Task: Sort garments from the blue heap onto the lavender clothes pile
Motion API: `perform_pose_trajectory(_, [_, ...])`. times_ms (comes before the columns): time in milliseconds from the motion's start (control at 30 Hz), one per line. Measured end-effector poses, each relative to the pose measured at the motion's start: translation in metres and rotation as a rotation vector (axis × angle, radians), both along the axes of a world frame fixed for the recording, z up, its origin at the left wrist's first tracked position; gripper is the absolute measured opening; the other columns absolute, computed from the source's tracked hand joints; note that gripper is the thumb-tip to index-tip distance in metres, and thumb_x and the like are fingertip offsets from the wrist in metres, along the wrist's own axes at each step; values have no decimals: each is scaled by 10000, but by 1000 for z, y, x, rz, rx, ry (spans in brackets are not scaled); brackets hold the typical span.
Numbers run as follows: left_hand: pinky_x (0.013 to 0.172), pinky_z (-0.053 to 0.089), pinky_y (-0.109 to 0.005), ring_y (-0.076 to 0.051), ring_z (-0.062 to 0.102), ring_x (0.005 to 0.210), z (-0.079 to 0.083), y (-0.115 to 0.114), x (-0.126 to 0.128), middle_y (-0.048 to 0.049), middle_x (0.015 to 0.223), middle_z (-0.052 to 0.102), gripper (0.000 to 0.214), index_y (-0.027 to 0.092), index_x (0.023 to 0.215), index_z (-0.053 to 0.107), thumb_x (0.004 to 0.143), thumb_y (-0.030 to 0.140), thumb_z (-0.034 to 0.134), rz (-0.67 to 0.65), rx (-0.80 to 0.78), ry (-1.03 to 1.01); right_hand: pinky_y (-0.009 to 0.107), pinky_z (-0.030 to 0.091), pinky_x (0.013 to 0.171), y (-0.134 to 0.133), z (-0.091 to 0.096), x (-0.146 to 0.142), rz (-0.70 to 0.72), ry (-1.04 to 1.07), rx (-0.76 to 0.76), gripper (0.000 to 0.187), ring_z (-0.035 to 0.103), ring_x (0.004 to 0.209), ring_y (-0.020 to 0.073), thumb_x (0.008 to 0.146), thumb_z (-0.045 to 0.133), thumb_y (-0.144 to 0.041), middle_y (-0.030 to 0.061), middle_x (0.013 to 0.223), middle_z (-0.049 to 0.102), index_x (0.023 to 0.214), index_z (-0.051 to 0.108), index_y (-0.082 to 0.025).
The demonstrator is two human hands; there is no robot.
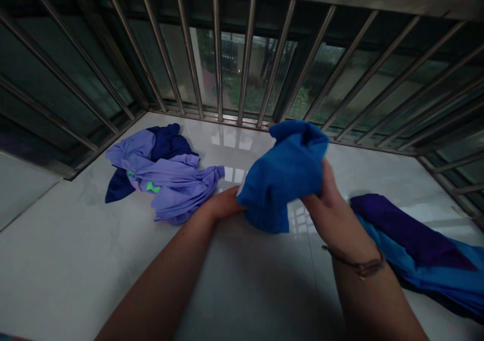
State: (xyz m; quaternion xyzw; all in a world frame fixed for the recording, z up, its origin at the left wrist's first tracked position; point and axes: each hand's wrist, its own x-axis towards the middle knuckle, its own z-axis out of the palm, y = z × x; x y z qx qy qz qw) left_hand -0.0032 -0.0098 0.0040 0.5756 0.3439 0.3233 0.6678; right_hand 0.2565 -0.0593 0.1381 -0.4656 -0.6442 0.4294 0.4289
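Note:
A bright blue cloth garment (282,172), partly bunched and folded, hangs between my two hands above the floor; I cannot make out what kind of garment it is. My right hand (327,197) is closed on its right edge, thumb and fingers partly behind the cloth. On the lower left side, my left hand (227,202) grips the same garment, its fingertips hidden by the fabric. A dark bracelet (363,268) circles my right wrist. To the left lies a crumpled lavender garment (181,185) with a bright green print, tangled with navy cloth (170,142).
Folded purple cloth (404,230) rests on blue clothing (442,280) at the right. Metal bars (245,59) rise in front of glass windows along the back and both sides. The floor (249,280) is pale, glossy tile, and a low white ledge (22,190) stands at far left.

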Motion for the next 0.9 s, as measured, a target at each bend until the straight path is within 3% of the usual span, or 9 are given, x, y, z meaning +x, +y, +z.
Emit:
perform_pose_trajectory(100, [993,594,-400,-286,775,1011,-7,-4,1,-95,1011,852,625,177,1046,865,723,696,993,3,-201,-130,529,608,1132,7,-18,-11,226,-261,-207,907,688,1423,337,1021,786,-611,155,1692,593,1770,352,-337])
perform_pose_trajectory(167, [866,577,-332,-213,732,828,-9,-6,3,-67,876,805,630,153,919,840,725,736,983,-36,-300,-201,511,602,1096,6,-25,-18,338,-456,-234,752,725,1336,352,984,837,-578,140,1545,712,1630,567,-304])
perform_pose_trajectory(267, [745,522,-275,-148,652,699,-7,-8,5,-26,778,735,620,146,810,790,694,711,1017,-15,-363,-261,449,575,997,3,-28,-26,285,-679,-139,397,761,1155,336,1017,804,-511,119,1262,815,1300,742,-240])
perform_pose_trajectory(367, [727,521,-274,-149,646,684,-2,-8,6,-14,732,698,624,153,760,755,662,700,1040,65,-390,-339,381,522,837,6,-23,-26,250,-756,-75,305,758,972,295,1090,688,-525,91,1044,816,1082,747,-226])
perform_pose_trajectory(633, [815,589,-323,-217,747,793,10,0,12,-83,856,803,611,141,879,828,731,708,1003,194,-363,-409,339,423,705,12,-13,-14,207,-765,-10,516,707,765,231,1180,446,-544,45,821,768,859,713,-242])
perform_pose_trajectory(733, [821,581,-300,-195,746,802,5,1,12,-58,882,807,573,155,916,837,708,649,1040,162,-332,-396,342,424,696,10,-11,-14,152,-717,28,601,686,739,224,1200,348,-592,49,801,750,825,660,-242])
perform_pose_trajectory(900, [941,585,-323,-205,780,915,-6,0,8,-73,1026,843,569,173,1082,865,744,598,1036,32,-297,-292,322,415,668,3,-3,-19,47,-523,169,570,616,690,190,1197,381,-616,21,753,671,786,537,-252])
